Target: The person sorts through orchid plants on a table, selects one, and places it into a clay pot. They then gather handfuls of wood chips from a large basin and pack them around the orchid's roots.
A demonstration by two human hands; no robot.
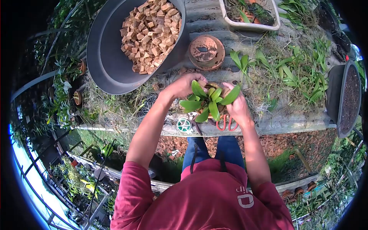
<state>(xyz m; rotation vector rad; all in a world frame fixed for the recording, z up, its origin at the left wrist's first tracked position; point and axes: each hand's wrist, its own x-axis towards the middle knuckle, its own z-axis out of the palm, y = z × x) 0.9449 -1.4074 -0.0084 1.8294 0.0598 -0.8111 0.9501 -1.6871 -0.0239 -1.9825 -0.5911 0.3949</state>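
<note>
A leafy green plant [210,100] is between my two hands, over the front part of the bench. My left hand [186,85] is at the plant's upper left side, its fingers curled in at the base and partly hidden by leaves. My right hand [238,105] is wrapped round the plant's right side, with a broad leaf lying across the fingers. The roots are mostly hidden under the leaves. Just below the plant lie red-handled scissors [227,123] and a green and white spool [184,124]. An upturned clay pot [207,52] stands beyond my hands.
A large grey tub [111,50] holds brown chunks [151,36] at the upper left. At the back is a white tray [251,26] with plant pieces. Cut leafy plants [295,73] lie on the right, beside a dark soil-filled container [349,99].
</note>
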